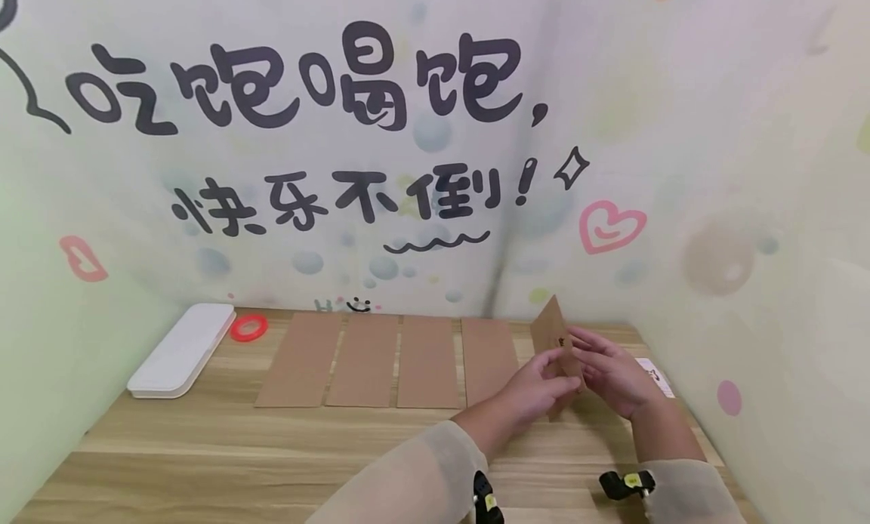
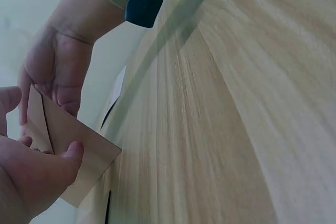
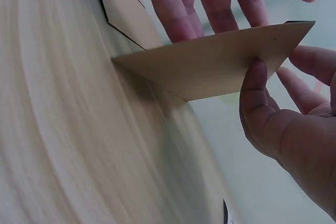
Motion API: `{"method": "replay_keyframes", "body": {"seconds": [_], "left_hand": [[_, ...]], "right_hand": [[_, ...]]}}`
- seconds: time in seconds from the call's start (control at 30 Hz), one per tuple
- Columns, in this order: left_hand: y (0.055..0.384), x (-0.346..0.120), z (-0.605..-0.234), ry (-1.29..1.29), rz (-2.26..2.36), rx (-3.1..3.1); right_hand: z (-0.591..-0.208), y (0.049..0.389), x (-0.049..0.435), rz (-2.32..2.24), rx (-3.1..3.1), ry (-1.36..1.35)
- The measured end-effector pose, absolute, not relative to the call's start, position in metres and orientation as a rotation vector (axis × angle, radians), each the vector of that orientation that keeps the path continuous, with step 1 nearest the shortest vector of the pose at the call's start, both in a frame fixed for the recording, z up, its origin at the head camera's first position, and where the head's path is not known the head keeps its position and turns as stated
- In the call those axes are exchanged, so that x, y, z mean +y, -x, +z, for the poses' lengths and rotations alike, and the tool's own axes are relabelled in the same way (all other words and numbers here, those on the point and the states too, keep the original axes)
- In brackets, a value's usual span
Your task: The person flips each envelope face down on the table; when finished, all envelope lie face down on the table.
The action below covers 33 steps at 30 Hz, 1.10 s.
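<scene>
A brown kraft-paper envelope stands upright and tilted over the right side of the wooden table, held between both hands. In the left wrist view the envelope shows a slanting flap edge. My left hand grips it from the left, thumb on its face. From the other side my right hand pinches it near the top; in the right wrist view the right thumb presses on its plain face. The envelope's lower corner is close to the table.
Several flat brown kraft pieces lie in a row left of the hands. A white case and a red tape ring are at the far left. A small printed white card lies beyond the right hand. A printed cloth hangs behind.
</scene>
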State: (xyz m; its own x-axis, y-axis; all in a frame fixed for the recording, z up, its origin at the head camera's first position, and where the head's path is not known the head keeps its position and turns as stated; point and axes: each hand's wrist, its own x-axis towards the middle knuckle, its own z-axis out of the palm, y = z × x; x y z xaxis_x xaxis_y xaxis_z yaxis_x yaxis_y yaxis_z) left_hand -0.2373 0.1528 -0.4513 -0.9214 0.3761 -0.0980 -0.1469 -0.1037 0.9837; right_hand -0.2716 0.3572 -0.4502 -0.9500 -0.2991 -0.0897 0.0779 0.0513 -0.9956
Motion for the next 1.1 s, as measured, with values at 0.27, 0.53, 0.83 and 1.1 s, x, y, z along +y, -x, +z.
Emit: {"method": "replay_keyframes", "body": {"seconds": [0.27, 0.53, 0.83, 1.1], "left_hand": [[0.235, 0.157, -0.448, -0.195, 2.101, 1.835], [0.236, 0.155, -0.451, -0.2, 2.136, 1.808], [0.24, 0.156, -0.452, -0.122, 2.216, 1.826], [0.245, 0.153, -0.455, -0.155, 2.301, 1.817]], "right_hand": [[-0.449, 0.269, 0.347, -1.944, 2.049, 0.21], [-0.449, 0.27, 0.344, -1.935, 2.025, 0.249], [-0.452, 0.27, 0.344, -1.98, 1.937, 0.255], [-0.462, 0.278, 0.361, -1.864, 2.01, 0.173]]}}
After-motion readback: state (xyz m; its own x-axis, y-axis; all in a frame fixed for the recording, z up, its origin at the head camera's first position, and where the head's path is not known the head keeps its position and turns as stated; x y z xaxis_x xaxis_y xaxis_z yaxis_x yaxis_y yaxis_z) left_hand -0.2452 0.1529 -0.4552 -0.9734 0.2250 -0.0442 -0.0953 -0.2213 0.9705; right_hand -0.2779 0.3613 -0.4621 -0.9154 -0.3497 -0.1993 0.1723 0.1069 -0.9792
